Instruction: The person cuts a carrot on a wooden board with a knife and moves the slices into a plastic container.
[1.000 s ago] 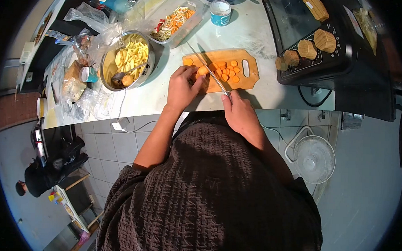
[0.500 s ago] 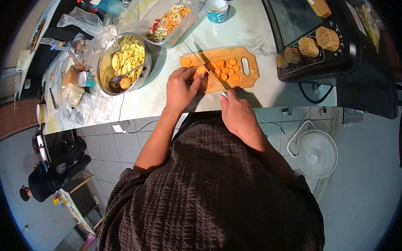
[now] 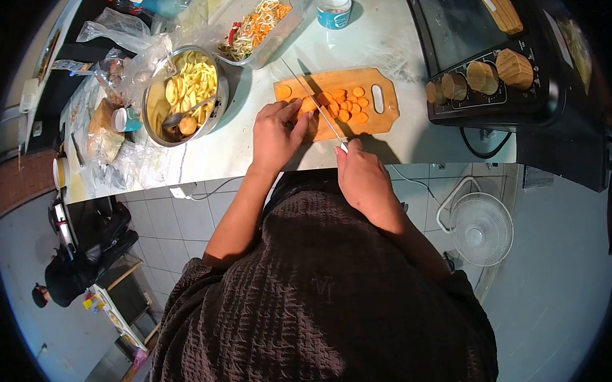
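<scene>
Carrot slices [image 3: 346, 106] lie on the cutting board [image 3: 382, 119], pot [image 3: 181, 96] to its left.

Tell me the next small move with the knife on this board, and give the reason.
Probably press the knife down for another slice. The right hand grips its handle, with the blade lying across the carrot that the left hand steadies on the cutting board. Cut rounds lie beyond the blade.
</scene>
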